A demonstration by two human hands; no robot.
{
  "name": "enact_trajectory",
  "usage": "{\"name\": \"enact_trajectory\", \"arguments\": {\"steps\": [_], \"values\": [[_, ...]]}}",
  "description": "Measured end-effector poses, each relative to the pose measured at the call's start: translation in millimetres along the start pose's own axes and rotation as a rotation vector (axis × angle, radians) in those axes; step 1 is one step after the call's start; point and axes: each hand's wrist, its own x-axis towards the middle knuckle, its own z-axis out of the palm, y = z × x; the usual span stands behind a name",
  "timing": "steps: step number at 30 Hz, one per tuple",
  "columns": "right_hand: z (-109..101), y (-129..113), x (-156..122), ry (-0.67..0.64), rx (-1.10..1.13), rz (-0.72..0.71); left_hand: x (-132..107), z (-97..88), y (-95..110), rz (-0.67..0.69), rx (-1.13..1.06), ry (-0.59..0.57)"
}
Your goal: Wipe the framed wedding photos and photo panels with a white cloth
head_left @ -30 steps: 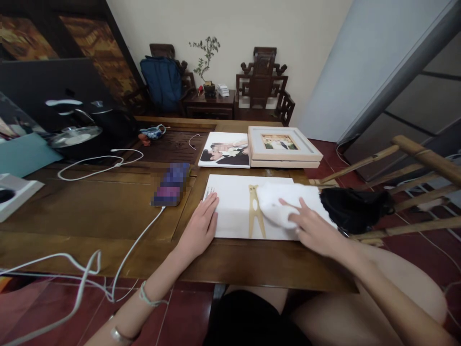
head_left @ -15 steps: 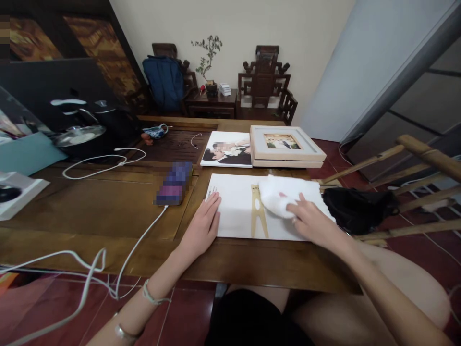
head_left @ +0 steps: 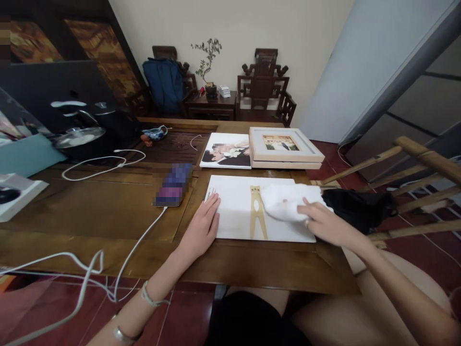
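Note:
A white flat panel lies back side up near the table's front edge, with a tan A-shaped stand leg down its middle. My left hand rests flat on the panel's left edge, fingers stretched out. On the right, my right hand grips a white cloth, fingers closed on its near side. The cloth spreads over the panel's right part and hides it there. Small dark print shows at the panel's upper left corner.
Behind the panel lie a photo print board and stacked wooden frames. A charging phone is left of the panel, its white cable crossing the table edge. A bamboo chair with a black bag stands right.
My right hand has slid to the right with the cloth, baring more of the panel's lower right corner. My left hand stays in place.

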Motion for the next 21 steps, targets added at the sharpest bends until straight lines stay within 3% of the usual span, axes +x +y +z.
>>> {"name": "enact_trajectory", "arguments": {"steps": [4, 8, 11, 16, 19, 21], "values": [[-15.5, 22.9, 57.8, 0.041, -0.025, -0.029, 0.0, -1.6, 1.4, -0.007, -0.002, -0.005], [-17.6, 23.4, 74.8, 0.085, -0.039, -0.018, -0.1, -2.4, 2.0, -0.013, 0.003, -0.016], [-5.8, 8.4, 52.4, 0.084, -0.063, -0.023, 0.0, -2.3, 2.3, -0.011, 0.008, -0.013], [16.1, -25.8, -24.9, 0.002, -0.082, -0.091, 0.3, -1.1, 2.0, -0.005, 0.011, -0.008], [16.7, -36.8, -61.0, -0.092, -0.064, -0.145, 0.2, 0.0, 1.0, -0.004, 0.012, 0.003], [12.5, -36.0, -67.3, -0.106, -0.052, -0.139, -0.1, 0.6, 0.1, -0.002, 0.013, 0.002]]}}
